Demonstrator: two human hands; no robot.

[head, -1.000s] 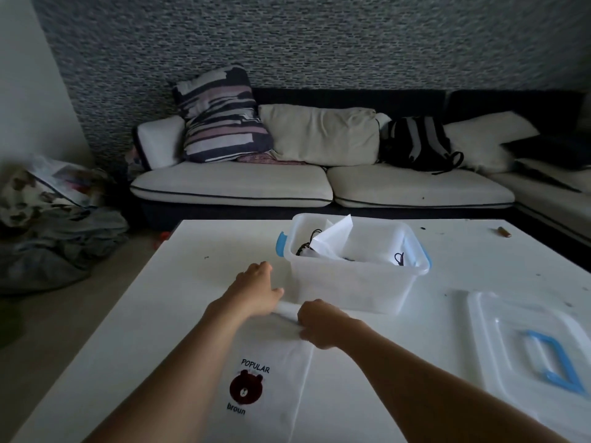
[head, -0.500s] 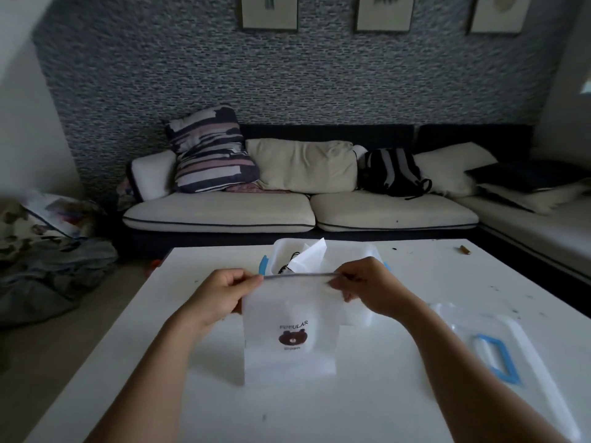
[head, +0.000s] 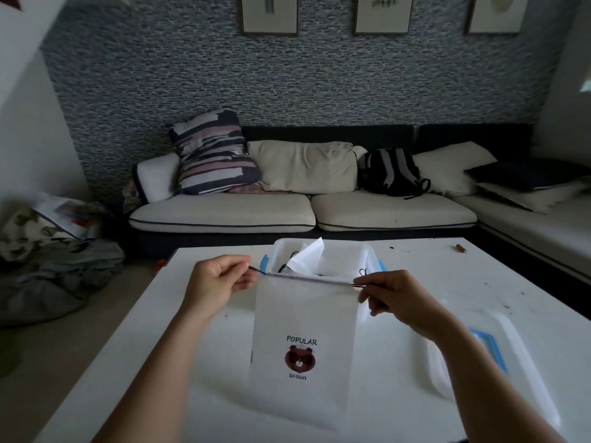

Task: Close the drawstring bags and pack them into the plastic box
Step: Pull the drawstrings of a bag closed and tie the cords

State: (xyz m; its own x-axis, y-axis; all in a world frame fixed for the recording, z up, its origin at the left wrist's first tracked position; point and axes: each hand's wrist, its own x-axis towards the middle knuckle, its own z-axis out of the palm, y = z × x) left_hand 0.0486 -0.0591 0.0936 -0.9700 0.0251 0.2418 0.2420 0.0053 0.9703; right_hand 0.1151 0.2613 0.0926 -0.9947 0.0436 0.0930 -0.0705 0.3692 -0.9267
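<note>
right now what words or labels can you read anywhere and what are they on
"POPULAR": on the white drawstring bag, above its bear picture.
"broun": on the same bag, below the bear.
Framed pictures on the wall: any print is too small and blurred to read.

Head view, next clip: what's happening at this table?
A person is holding up a white drawstring bag with a bear print above the white table. The left hand pinches the black cord at one top corner and the right hand pinches the cord at the other; the bag's mouth is not yet cinched. Behind it, the open plastic box already holds other white bags, and its lid lies on the table to the right.
</note>
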